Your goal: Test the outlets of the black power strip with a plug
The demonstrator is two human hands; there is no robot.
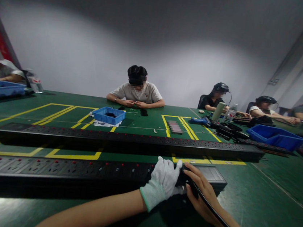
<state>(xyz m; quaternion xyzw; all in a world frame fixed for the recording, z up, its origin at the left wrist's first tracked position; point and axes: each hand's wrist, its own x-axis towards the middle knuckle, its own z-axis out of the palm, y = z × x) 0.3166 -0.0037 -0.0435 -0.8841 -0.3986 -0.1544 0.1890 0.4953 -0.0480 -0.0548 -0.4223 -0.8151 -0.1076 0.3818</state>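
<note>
A long black power strip (60, 170) with red dots and sockets lies across the near part of the green table. My left hand (164, 177), in a white glove with a green cuff, is wrapped over the strip near its right end. Just right of it, my bare right hand (201, 188) is closed on a black cable (218, 217) where it meets the strip. The cable runs down along my right forearm. The exact joint between cable and strip is hidden by my fingers.
Behind lies a second long black strip (126, 140). Farther back are a small blue basket (110, 115), a blue tray (277, 137), bottles and tools at the right, and a blue crate (1, 91) at the left. A person (140, 92) sits opposite; others sit at both sides.
</note>
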